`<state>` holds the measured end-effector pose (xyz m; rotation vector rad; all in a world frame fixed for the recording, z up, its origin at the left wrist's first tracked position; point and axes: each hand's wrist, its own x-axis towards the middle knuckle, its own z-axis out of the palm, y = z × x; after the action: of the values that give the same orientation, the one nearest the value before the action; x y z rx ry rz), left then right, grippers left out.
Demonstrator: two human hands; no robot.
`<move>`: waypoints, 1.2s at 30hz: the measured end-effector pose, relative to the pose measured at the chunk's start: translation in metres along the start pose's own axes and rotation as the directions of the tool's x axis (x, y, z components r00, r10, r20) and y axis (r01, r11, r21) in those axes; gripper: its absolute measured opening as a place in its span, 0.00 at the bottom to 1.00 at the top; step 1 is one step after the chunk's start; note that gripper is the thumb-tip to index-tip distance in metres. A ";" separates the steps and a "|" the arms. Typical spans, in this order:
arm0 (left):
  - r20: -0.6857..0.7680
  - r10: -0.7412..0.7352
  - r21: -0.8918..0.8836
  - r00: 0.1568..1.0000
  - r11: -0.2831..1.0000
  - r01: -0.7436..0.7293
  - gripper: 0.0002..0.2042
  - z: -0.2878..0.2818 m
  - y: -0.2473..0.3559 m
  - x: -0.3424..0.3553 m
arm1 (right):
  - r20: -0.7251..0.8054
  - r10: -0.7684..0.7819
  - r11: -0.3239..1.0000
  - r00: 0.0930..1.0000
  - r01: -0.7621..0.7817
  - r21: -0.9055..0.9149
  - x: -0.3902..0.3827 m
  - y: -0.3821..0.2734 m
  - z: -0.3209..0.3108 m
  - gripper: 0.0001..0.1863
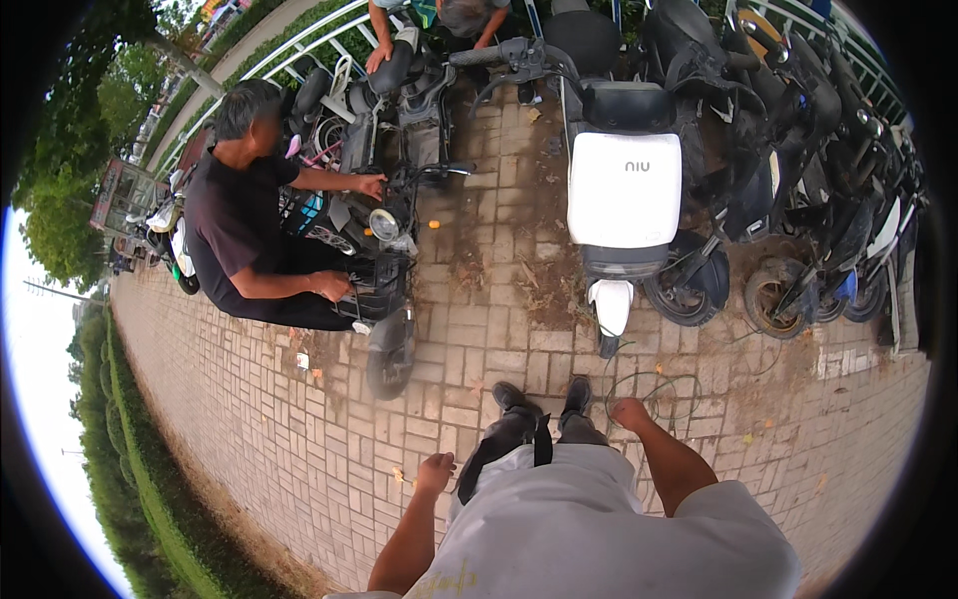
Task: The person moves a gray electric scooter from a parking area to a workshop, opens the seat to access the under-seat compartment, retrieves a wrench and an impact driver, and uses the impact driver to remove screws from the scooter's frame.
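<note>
Both hands empty — left hand point(435, 469) loosely open, right hand point(629, 411) curled just beside a thin wire loop point(654, 394) on the paving below the white scooter point(624, 190) — light, springy stuff, likely best pinched along its strand.

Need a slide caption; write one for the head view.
Wearer's empty hands, left and right, hang near a white scooter.

My shirt point(599, 519): light grey, short-sleeved, loose; small yellowish print near the lower hem edge. My arms: bare from the sleeve down. My left hand point(435, 471) and right hand point(631, 411): no gloves, no watch. My trousers point(519, 439): dark grey. My shoes point(511, 396): black, two, rounded toes.
</note>
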<state>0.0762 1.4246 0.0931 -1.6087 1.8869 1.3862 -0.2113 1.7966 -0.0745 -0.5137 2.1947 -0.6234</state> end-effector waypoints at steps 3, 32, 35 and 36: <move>0.029 -0.002 0.039 1.000 0.999 0.001 0.19 0.002 -0.009 -0.001 | 0.035 0.048 0.998 0.998 -0.049 0.038 -0.003 0.001 0.015 0.17; 0.040 -0.200 -0.163 0.979 0.965 0.203 0.17 -0.055 -0.057 0.082 | -0.164 0.095 0.995 0.982 -0.093 0.016 0.167 -0.161 -0.098 0.22; 0.077 -0.168 -0.194 0.983 0.964 0.180 0.17 -0.071 -0.044 0.115 | -0.255 -0.027 0.998 0.967 0.012 -0.060 0.247 -0.263 -0.151 0.36; 0.073 -0.148 -0.267 0.986 0.950 0.162 0.16 -0.079 -0.047 0.123 | -0.186 -0.039 0.999 0.982 0.036 -0.018 0.266 -0.317 -0.166 0.39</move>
<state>0.1045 1.2927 0.0195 -1.7823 1.5556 1.6572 -0.4528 1.4439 0.0522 -0.5236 2.3718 -0.7004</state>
